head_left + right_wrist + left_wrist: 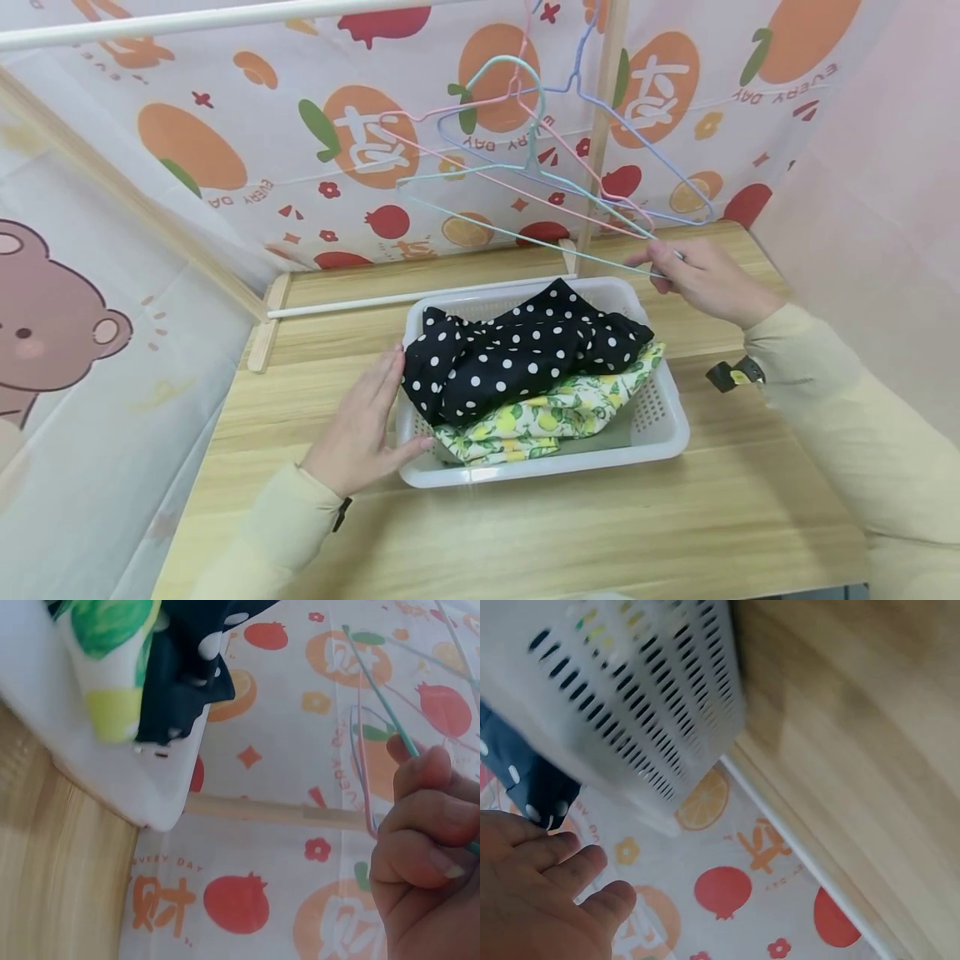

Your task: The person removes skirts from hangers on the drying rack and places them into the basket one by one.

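My right hand grips one end of a mint-green clothes hanger, held up behind the basket; in the right wrist view its fingers curl round the green wire. Behind it hang a pink hanger and a blue hanger. Straight-fingered, my left hand lies along the left side of the white plastic basket, fingertips at the black polka-dot cloth. Under that black cloth sits a white cloth with a lemon print. The left wrist view shows the basket's slotted wall beside the fingers.
A white rail crosses the top, above the wooden table. A lower white bar runs behind the basket between wooden feet. Fruit-printed fabric hangs behind, and a bear-printed sheet on the left.
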